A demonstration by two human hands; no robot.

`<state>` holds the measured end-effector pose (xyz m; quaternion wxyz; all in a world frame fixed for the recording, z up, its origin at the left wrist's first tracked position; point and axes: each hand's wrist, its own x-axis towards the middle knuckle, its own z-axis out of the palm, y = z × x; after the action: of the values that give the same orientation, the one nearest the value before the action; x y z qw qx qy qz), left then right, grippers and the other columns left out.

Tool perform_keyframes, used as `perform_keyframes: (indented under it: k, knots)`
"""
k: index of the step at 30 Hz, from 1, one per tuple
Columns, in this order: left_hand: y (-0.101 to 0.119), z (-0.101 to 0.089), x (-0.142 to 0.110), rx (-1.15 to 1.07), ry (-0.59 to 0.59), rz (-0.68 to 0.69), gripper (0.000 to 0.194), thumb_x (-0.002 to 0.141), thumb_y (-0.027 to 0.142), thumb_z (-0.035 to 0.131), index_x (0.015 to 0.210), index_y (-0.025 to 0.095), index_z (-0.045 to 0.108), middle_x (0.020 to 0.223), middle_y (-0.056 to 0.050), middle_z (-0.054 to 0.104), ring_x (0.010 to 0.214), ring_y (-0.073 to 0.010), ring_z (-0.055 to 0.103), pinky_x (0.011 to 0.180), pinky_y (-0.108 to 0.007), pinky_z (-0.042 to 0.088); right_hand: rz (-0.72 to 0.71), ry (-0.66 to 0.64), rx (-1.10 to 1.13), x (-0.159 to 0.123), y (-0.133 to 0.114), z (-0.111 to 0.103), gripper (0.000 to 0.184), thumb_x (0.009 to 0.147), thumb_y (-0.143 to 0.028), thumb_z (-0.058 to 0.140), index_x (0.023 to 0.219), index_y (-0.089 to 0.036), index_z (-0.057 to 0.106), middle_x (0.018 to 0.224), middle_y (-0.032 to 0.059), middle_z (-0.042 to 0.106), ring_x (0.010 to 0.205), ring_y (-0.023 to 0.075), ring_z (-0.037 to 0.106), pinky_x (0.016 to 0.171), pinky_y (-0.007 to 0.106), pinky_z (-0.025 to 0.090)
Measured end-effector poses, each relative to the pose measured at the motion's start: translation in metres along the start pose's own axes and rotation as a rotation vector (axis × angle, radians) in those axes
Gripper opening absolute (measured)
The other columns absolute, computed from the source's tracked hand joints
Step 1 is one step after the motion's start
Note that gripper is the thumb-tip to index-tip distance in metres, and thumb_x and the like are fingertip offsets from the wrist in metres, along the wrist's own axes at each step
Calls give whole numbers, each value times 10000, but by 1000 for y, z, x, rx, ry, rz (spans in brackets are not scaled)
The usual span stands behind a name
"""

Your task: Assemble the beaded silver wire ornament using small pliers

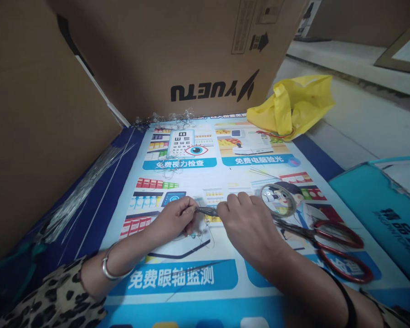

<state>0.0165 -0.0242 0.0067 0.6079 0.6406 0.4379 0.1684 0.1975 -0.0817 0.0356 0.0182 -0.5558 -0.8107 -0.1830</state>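
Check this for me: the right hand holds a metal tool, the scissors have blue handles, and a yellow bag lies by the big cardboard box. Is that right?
Almost! The head view shows the scissors are red-handled, not blue-handled. The right hand does hold a metal tool, and the yellow bag lies by the cardboard box.

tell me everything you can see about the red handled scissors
The scissors have two red, plastic-looking loop handles and dark, metallic-looking blades. They lie on the printed sheet, handles toward the turquoise case, blades pointing left past the near side of the tape ring toward the right hand. The loops stand apart. The blade ends are hidden at that hand, so whether they touch it can't be told.
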Motion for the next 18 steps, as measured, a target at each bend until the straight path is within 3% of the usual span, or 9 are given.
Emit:
perform_keyframes:
  k: [18]
  knots:
    - [4,1,0,-28,18,-39,219,834,385,423,748,184,434,453,55,505,398,-89,458,443,-197,344,34,-77,31,2,0,3,120,749,-76,483,753,-175,551,712,67,559,664,214,492,556,307,216]
